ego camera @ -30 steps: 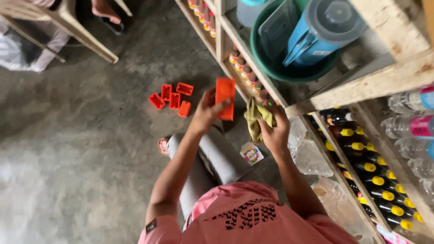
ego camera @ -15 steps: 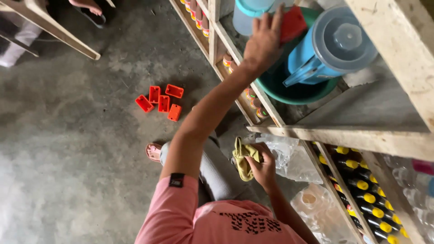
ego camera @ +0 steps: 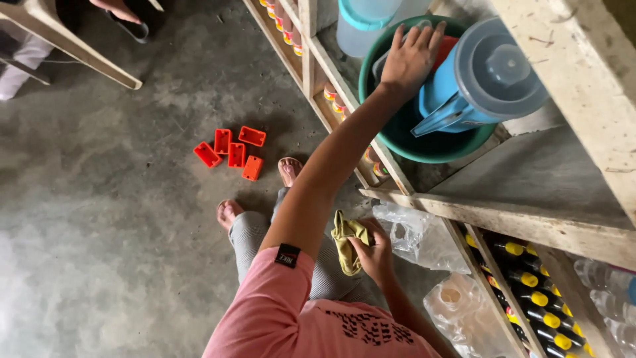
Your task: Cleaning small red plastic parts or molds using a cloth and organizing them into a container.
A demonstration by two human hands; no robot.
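Bare grey concrete floor (ego camera: 112,252) runs under a rough wooden shelf unit (ego camera: 503,219) on the right, and the person stands between the two in a pink shirt and grey trousers. Their left hand (ego camera: 411,59) is stretched up to the shelf top, fingers spread and laid flat over a red container (ego camera: 448,50) that sits inside a green plastic basin (ego camera: 424,142); the palm presses down on it rather than curling round it, and whether any finger hooks its far edge cannot be told. Just beside that hand, leaning in the same basin, is a blue pitcher (ego camera: 487,83) with a clear lid, and a pale blue-rimmed tub (ego camera: 364,23) stands touching the basin's rim at the back. Lower down, near the waist, the right hand (ego camera: 376,255) is closed round a crumpled yellow-green cloth (ego camera: 348,242), which hangs from the fist. Clear plastic bags (ego camera: 414,235) lie just beyond that hand at the shelf's foot. Dark bottles with yellow caps (ego camera: 530,292) fill the lower rack. Well apart on the floor, by the person's sandalled feet, five small orange-red trays (ego camera: 232,151) lie clustered.
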